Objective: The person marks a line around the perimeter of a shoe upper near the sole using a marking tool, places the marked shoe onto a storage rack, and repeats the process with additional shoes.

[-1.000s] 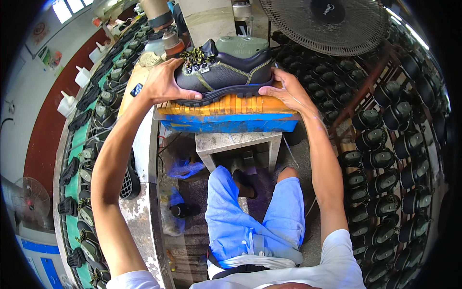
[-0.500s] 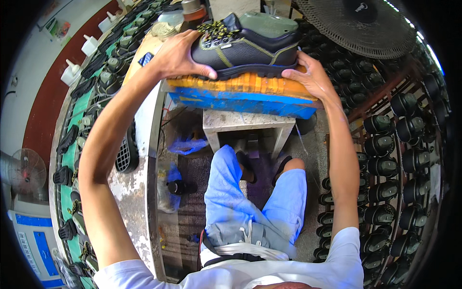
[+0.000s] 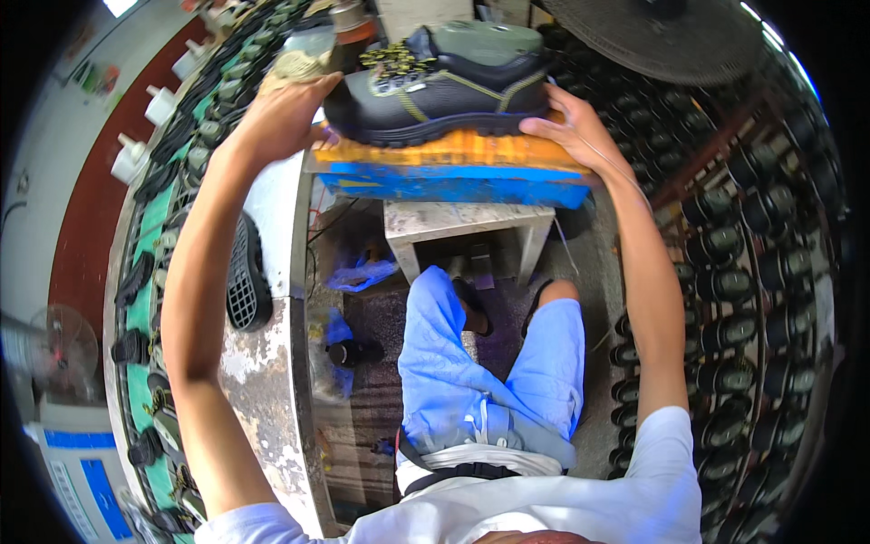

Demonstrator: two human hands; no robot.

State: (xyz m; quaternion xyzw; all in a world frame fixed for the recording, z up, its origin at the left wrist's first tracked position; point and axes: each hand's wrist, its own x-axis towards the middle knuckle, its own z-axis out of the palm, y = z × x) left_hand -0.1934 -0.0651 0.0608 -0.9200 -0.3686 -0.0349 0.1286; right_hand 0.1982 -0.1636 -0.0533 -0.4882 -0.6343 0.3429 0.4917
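Just loosened left hand (image 3: 276,122) to wide grip beside black leather lace-up shoe (image 3: 453,95), upper centre. Leaves heel held in right hand (image 3: 580,131).

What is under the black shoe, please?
Under the black shoe I see an orange layer, then a blue block. The orange surface directly beneath the sole is covered.

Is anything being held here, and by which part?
The right hand holds the black shoe at its heel; the left hand is by the toe, contact unclear.
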